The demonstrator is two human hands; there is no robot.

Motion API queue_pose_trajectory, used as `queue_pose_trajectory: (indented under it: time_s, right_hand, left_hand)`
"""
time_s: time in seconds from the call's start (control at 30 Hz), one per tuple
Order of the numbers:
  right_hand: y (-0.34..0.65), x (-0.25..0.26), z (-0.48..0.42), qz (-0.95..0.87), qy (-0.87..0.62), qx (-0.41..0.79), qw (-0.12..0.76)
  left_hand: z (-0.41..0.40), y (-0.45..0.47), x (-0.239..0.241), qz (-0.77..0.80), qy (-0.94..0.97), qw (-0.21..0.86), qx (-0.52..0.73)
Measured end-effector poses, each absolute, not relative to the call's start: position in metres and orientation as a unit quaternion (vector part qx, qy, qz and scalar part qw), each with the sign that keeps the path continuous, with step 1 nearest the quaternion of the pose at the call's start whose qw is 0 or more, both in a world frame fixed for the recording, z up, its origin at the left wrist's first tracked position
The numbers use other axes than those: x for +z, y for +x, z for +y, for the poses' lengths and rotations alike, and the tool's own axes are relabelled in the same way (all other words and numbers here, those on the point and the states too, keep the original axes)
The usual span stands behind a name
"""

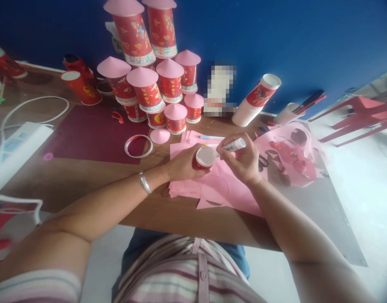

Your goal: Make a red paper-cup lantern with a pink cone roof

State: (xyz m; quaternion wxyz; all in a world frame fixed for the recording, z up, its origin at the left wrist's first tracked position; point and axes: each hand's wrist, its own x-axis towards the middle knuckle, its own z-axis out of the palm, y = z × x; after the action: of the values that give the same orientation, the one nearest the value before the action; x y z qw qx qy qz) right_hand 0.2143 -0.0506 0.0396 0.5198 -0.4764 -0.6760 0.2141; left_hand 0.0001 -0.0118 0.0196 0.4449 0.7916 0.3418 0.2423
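My left hand is wrapped round a small red paper cup, held upside down so its white base faces up. My right hand pinches a white glue tube, whose tip touches the rim of the cup's base. Both hands hover over a pile of pink paper sheets on the wooden table. A loose pink paper cone lies just beyond the sheets.
Several red cups topped with pink cones are stacked at the back. A tape ring lies on a dark red mat. Pink offcuts and scissors sit at the right, a stack of cups lies tilted, and a white power strip is at the left.
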Motion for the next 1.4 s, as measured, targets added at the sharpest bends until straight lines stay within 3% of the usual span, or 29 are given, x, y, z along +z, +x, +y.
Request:
queue_pose_trajectory:
  time_s: [1.0, 1.4]
  right_hand:
    - [0.219, 0.052, -0.032, -0.632, -0.474, 0.267, 0.552]
    - [0.210, 0.069, -0.006, -0.726, -0.451, 0.274, 0.441]
  left_hand:
    - [-0.007, 0.001, 0.014, 0.292, 0.805, 0.415, 0.307]
    - [-0.005, 0.002, 0.016, 0.287, 0.800, 0.464, 0.250]
